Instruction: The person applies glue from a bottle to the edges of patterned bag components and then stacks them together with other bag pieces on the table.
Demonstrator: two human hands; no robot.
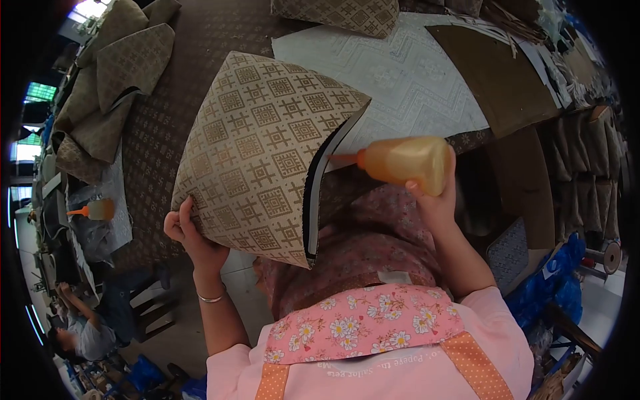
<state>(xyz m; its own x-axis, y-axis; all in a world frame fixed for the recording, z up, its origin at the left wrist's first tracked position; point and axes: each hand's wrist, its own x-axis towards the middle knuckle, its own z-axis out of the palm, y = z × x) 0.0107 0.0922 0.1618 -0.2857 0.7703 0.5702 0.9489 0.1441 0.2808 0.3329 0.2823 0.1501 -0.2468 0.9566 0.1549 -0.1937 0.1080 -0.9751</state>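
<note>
My left hand (197,240) pinches the lower left edge of a large patterned fabric panel (257,147), beige with brown square motifs. The panel curves upward, and a black and grey strip (319,193) runs along its right edge. In my right hand (437,193) is a squeeze bottle (410,163) of amber liquid, lying on its side. Its orange nozzle (343,159) points left, with the tip right at the strip. My fingers wrap round the bottle's base end.
White patterned sheet (400,73) and brown board (490,73) lie behind the panel. More fabric pieces (133,63) are stacked at the far left. A second bottle (100,209) stands there too. Another person (87,327) sits at lower left. Folded pieces (587,180) hang at right.
</note>
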